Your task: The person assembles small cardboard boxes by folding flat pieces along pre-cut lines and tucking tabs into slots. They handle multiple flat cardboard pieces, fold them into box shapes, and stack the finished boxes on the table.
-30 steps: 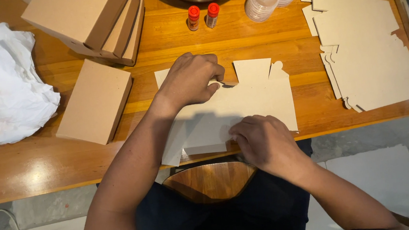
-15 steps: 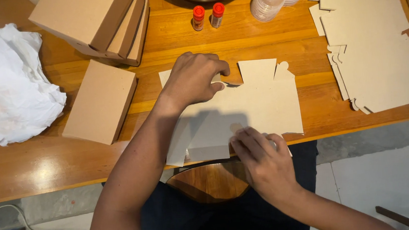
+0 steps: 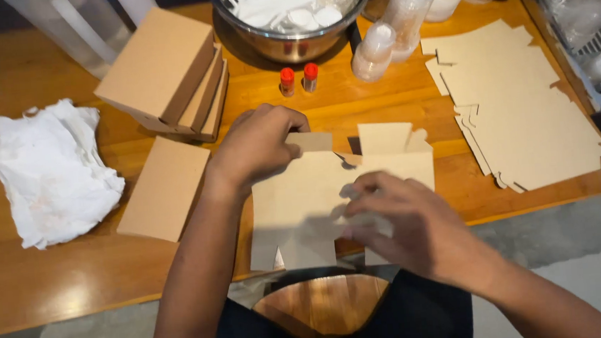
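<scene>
Flat brown cardboard box blank lies on table under both hands: left hand pinches its far flap, right hand w/ fingers loosely curled grips near edge.

Warm overhead light; glare patch on counter at 8 o'clock. Right hand motion-blurred, soft shadow beneath. Corners dim.

Glossy wooden table over grey floor
</scene>
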